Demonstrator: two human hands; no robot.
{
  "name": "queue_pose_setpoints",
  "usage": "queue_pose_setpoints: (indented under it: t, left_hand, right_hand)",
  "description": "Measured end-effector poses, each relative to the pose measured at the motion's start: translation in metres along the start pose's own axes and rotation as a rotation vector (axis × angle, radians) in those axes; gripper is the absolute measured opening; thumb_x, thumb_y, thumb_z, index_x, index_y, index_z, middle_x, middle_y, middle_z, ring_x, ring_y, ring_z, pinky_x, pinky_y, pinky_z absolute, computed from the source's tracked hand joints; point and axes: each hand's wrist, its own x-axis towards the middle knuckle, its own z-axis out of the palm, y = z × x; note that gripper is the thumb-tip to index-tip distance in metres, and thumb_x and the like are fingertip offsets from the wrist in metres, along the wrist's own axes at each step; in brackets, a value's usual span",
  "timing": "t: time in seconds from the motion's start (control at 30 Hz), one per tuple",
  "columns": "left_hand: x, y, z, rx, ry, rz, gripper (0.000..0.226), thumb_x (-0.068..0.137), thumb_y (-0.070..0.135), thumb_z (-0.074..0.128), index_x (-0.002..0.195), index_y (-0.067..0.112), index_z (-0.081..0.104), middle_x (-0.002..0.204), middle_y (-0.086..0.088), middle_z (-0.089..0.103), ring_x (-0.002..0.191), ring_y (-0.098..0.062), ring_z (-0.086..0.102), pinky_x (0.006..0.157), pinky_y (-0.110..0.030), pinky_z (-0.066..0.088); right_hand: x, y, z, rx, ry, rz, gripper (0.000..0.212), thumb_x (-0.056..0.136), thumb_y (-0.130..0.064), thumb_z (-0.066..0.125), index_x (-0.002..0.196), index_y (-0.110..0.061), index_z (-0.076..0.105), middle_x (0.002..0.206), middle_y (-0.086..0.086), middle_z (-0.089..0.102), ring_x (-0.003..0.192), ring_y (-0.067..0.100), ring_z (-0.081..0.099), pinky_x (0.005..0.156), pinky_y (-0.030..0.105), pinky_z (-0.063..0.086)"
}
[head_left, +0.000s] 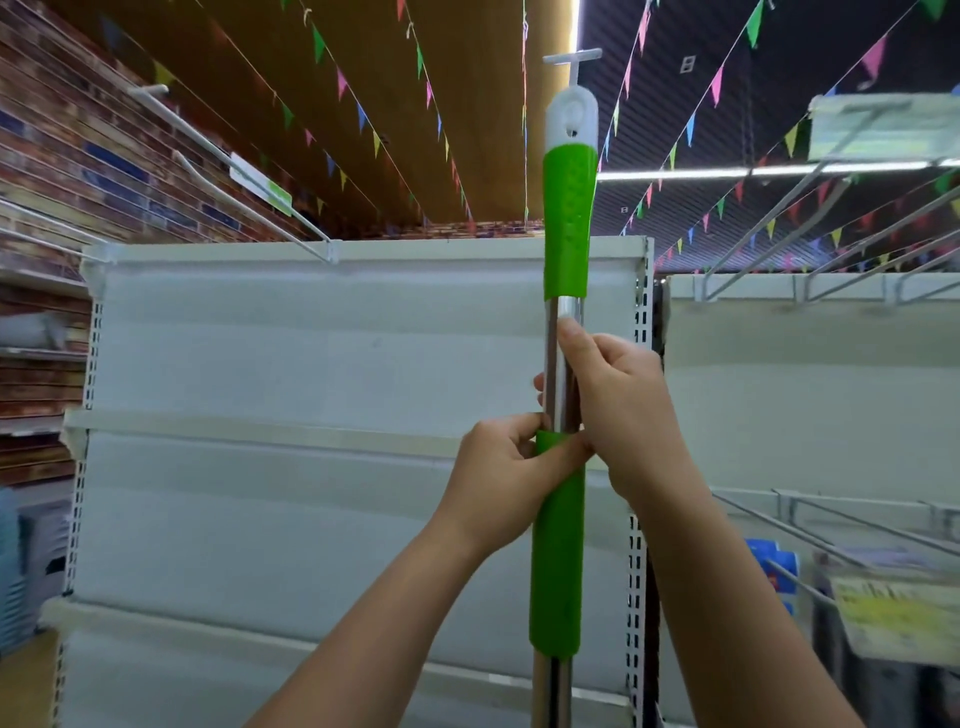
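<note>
Before the white shelving, a metal pole is standing upright at centre, the right hand is gripping its shiny shaft, the left hand is pinching the top edge of the lower green sleeve just beneath, and the white cap is meeting a hook overhead.

from my seat the feed looks evenly lit, with a long ceiling tube glowing white on the right and a hotter strip light blown out at the top. the metal pole catches a soft glare, and shadows on the white shelf back are faint. the wide lens bends the edges, where the brick wall and the yellow label smear into blur.
</note>
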Motion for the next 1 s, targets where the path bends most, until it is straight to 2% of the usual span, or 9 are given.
queue_pose_setpoints:
  t: [0.17, 0.33, 0.5, 0.63, 0.73, 0.8, 0.9, 1.0]
  left_hand:
    - [0.004, -0.023, -0.001, 0.014, 0.024, -0.056, 0.02, 0.078, 0.03, 0.068, 0.077, 0.01, 0.069, 0.082, -0.028, 0.067, 0.081, -0.042, 0.065, 0.079, -0.053, 0.053]
    - [0.014, -0.04, 0.001, 0.027, 0.013, -0.101, 0.02, 0.079, 0.031, 0.069, 0.079, 0.011, 0.071, 0.084, -0.024, 0.07, 0.082, -0.037, 0.068, 0.082, -0.053, 0.054]
    - [0.029, -0.053, 0.002, 0.034, 0.0, -0.149, 0.03, 0.079, 0.035, 0.069, 0.088, 0.006, 0.07, 0.09, -0.025, 0.07, 0.086, -0.037, 0.068, 0.085, -0.054, 0.053]
    - [0.043, -0.065, 0.004, 0.051, -0.026, -0.194, 0.033, 0.081, 0.035, 0.067, 0.09, 0.003, 0.068, 0.094, -0.028, 0.068, 0.09, -0.041, 0.067, 0.086, -0.055, 0.053]
    - [0.051, -0.073, 0.006, 0.062, -0.041, -0.214, 0.024, 0.082, 0.035, 0.065, 0.085, 0.012, 0.067, 0.097, -0.026, 0.068, 0.093, -0.039, 0.066, 0.087, -0.051, 0.053]
    - [0.056, -0.077, 0.009, 0.07, -0.048, -0.218, 0.017, 0.082, 0.036, 0.065, 0.081, 0.019, 0.067, 0.097, -0.024, 0.068, 0.092, -0.037, 0.066, 0.084, -0.047, 0.053]
    - [0.06, -0.081, 0.01, 0.069, -0.053, -0.227, 0.015, 0.083, 0.035, 0.064, 0.078, 0.021, 0.065, 0.085, -0.017, 0.066, 0.08, -0.03, 0.064, 0.069, -0.036, 0.05]
    - [0.063, -0.084, 0.01, 0.073, -0.058, -0.236, 0.013, 0.084, 0.03, 0.064, 0.077, 0.019, 0.064, 0.081, -0.012, 0.063, 0.077, -0.027, 0.06, 0.068, -0.034, 0.046]
  right_hand:
    - [0.005, 0.021, 0.005, -0.013, -0.066, 0.117, 0.045, 0.093, -0.038, 0.048, 0.084, 0.004, 0.061, 0.069, 0.008, 0.068, 0.057, 0.013, 0.064, 0.065, 0.039, 0.056]
    - [0.013, 0.037, 0.006, -0.005, -0.052, 0.166, 0.043, 0.092, -0.039, 0.049, 0.084, 0.001, 0.063, 0.071, 0.008, 0.068, 0.062, 0.016, 0.064, 0.066, 0.038, 0.054]
    - [0.026, 0.051, 0.007, -0.026, -0.052, 0.202, 0.04, 0.092, -0.039, 0.049, 0.08, -0.004, 0.063, 0.073, 0.009, 0.069, 0.065, 0.02, 0.065, 0.073, 0.044, 0.056]
    - [0.038, 0.062, 0.008, -0.082, -0.053, 0.232, 0.046, 0.092, -0.041, 0.048, 0.085, 0.001, 0.063, 0.081, 0.016, 0.071, 0.072, 0.028, 0.067, 0.078, 0.05, 0.056]
    - [0.043, 0.067, 0.008, -0.084, -0.073, 0.254, 0.048, 0.092, -0.042, 0.047, 0.092, 0.005, 0.062, 0.084, 0.018, 0.07, 0.072, 0.026, 0.065, 0.08, 0.051, 0.055]
    - [0.046, 0.07, 0.007, -0.092, -0.091, 0.253, 0.052, 0.092, -0.042, 0.047, 0.096, 0.008, 0.06, 0.09, 0.023, 0.069, 0.073, 0.027, 0.064, 0.079, 0.053, 0.054]
    - [0.047, 0.073, 0.008, -0.113, -0.091, 0.212, 0.063, 0.089, -0.049, 0.046, 0.097, 0.013, 0.056, 0.097, 0.034, 0.063, 0.073, 0.033, 0.059, 0.079, 0.06, 0.051]
    - [0.05, 0.082, 0.012, -0.149, -0.064, 0.169, 0.076, 0.076, -0.06, 0.042, 0.093, 0.013, 0.055, 0.096, 0.036, 0.061, 0.08, 0.045, 0.061, 0.078, 0.062, 0.049]
